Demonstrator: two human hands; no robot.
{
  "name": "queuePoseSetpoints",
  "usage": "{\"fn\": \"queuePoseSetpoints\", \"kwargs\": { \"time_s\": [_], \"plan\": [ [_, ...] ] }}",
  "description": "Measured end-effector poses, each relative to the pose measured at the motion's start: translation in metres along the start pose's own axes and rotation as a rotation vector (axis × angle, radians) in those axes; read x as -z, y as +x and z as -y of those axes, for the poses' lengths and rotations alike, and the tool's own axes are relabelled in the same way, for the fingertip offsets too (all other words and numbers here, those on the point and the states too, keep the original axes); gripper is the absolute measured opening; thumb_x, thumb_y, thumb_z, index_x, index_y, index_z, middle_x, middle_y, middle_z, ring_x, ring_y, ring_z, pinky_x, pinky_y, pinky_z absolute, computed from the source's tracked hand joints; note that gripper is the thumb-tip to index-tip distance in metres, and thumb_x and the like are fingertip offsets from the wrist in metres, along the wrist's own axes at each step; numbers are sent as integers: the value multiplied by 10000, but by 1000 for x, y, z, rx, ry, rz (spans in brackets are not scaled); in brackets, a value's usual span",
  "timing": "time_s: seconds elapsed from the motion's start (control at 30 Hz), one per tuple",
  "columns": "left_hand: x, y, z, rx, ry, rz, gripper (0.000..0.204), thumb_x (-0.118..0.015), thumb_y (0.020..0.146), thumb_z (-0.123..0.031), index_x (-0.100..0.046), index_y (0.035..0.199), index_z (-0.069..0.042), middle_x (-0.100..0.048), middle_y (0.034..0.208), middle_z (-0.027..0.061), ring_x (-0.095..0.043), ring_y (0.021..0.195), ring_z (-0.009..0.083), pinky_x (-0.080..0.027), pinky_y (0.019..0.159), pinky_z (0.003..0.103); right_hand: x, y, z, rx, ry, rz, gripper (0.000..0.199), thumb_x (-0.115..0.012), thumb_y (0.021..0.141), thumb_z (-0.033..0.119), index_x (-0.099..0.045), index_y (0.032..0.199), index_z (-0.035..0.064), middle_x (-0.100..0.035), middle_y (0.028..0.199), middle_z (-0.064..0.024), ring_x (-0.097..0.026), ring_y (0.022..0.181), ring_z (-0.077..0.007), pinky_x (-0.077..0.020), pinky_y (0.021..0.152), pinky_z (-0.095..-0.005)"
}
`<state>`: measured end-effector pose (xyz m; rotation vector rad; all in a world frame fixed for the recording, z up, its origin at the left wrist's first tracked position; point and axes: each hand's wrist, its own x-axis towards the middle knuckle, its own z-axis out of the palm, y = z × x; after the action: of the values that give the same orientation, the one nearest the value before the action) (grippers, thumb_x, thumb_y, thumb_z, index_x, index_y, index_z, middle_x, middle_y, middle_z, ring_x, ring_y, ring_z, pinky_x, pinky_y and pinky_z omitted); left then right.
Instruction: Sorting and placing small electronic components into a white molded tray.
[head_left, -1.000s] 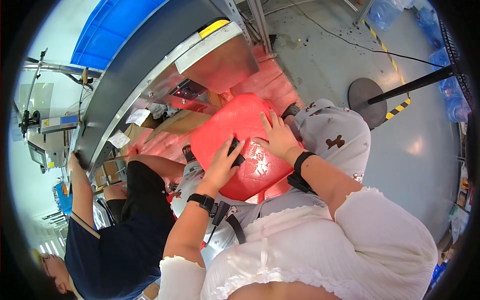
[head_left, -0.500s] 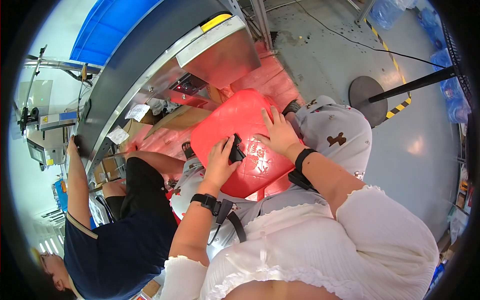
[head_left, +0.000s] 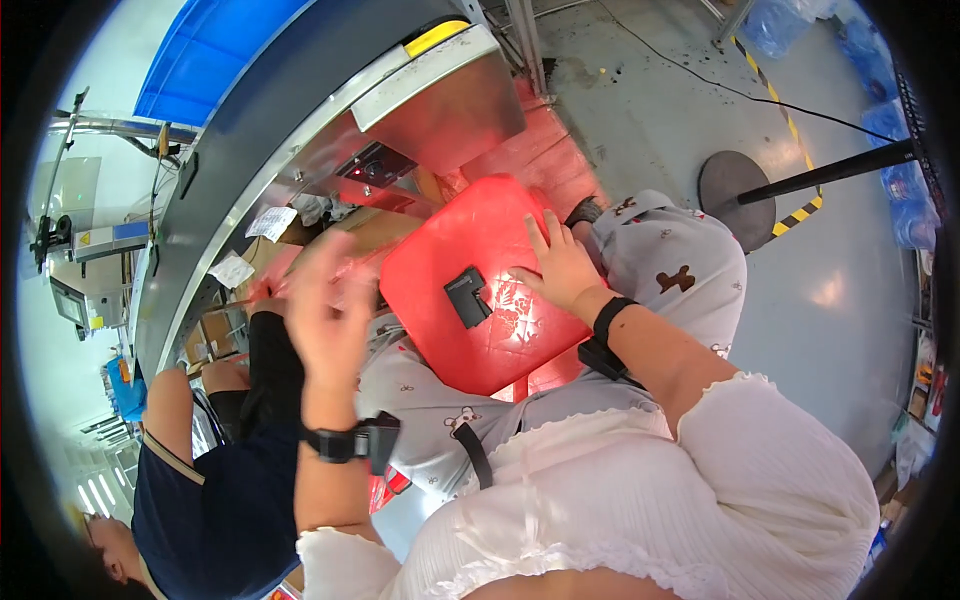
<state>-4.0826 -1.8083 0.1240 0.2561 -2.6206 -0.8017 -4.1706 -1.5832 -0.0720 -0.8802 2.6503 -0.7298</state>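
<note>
A red padded stool top point(head_left: 430, 240) with a quilted, shiny surface lies between my knees. On it rests a flat black piece point(head_left: 466, 298) with a notch in one side, touched by neither hand. My right hand point(head_left: 560, 265) lies on the stool's right part, fingers spread and holding nothing. My left hand point(head_left: 328, 320) is raised off the stool to its left, blurred by motion. Its thumb looks apart from the fingers, and I make out nothing in it. Each wrist wears a black band.
A dark conveyor belt point(head_left: 235, 150) in a metal frame runs along the left, with a blue bin point(head_left: 205, 65) beyond it. A person in a dark shirt point(head_left: 240, 490) sits at my left. A black post on a round base point(head_left: 735, 195) stands at the right.
My left hand has let go of the black piece and swung left and up, off the stool. The piece stays on the stool. My right hand has barely moved. The co-worker's arm has drawn back from the conveyor.
</note>
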Motion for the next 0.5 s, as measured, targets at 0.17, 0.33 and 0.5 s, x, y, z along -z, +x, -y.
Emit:
{"fn": "queuePoseSetpoints", "kwargs": {
  "time_s": [0.17, 0.33, 0.5],
  "plan": [
    [78, 88, 13, -104, 101, -364, 246, -591, 871, -116, -602, 1095, -14, -611, 1058, 88, -579, 952, 178, -455, 816, 294, 3, 1, -1, -13, -1, -20, 833, -562, 798, 525, -255, 1381, 15, -285, 1355, -297, -438, 1123, -431, -412, 919, -463],
    [132, 164, 83, -63, 461, -217, 556, -618, 837, -363, -499, 1245, -3, -533, 1209, 184, -508, 1131, 281, -380, 955, 352, 0, 2, 3, 18, -8, -26, 831, -568, 797, 518, -253, 1382, 18, -291, 1351, -302, -436, 1125, -436, -421, 905, -469],
    [127, 223, 124, 389, 654, 24, 1094, -514, 688, -753, -362, 1271, 160, -407, 1279, 358, -397, 1240, 405, -318, 1017, 400, 7, -1, 3, -14, 14, 15, 843, -588, 788, 501, -245, 1385, 15, -278, 1359, -297, -395, 1164, -444, -407, 925, -473]
  ]
}}
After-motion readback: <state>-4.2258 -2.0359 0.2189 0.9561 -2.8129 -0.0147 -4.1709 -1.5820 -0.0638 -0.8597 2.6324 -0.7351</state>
